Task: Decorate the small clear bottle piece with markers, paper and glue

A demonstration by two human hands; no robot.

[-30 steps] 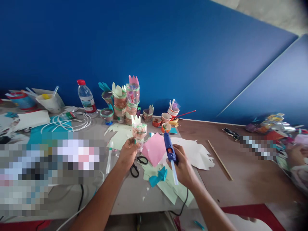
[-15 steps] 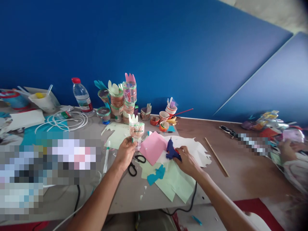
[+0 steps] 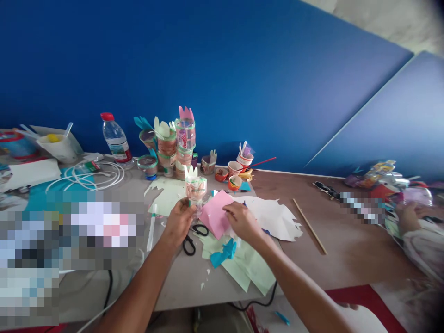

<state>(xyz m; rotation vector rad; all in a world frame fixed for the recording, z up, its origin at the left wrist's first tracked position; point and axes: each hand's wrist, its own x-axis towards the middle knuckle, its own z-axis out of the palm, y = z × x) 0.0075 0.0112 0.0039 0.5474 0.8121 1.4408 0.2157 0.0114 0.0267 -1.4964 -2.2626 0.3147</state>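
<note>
My left hand [image 3: 180, 221] is closed round the neck of a cut plastic bottle top [image 3: 196, 188] with a paper crown, held upright above the table. My right hand [image 3: 242, 221] lies over the edge of a pink paper sheet [image 3: 215, 216], fingers bent down onto it; I cannot see what the fingertips touch. The blue glue gun is almost fully hidden under that hand. Black scissors [image 3: 193, 237] lie just below my left hand, and a teal paper cutout [image 3: 224, 253] rests on pale green paper [image 3: 249, 268].
Stacked decorated bottle pieces [image 3: 175, 145], a water bottle [image 3: 115, 141], small cups [image 3: 239, 169] and a white cable coil [image 3: 90, 175] stand at the back. A wooden stick [image 3: 309, 225] lies to the right. Another person's hand [image 3: 407, 215] works at the far right.
My right hand lowered the blue glue gun to the table, let go of it and moved left onto the pink paper. The left hand kept holding the bottle top.
</note>
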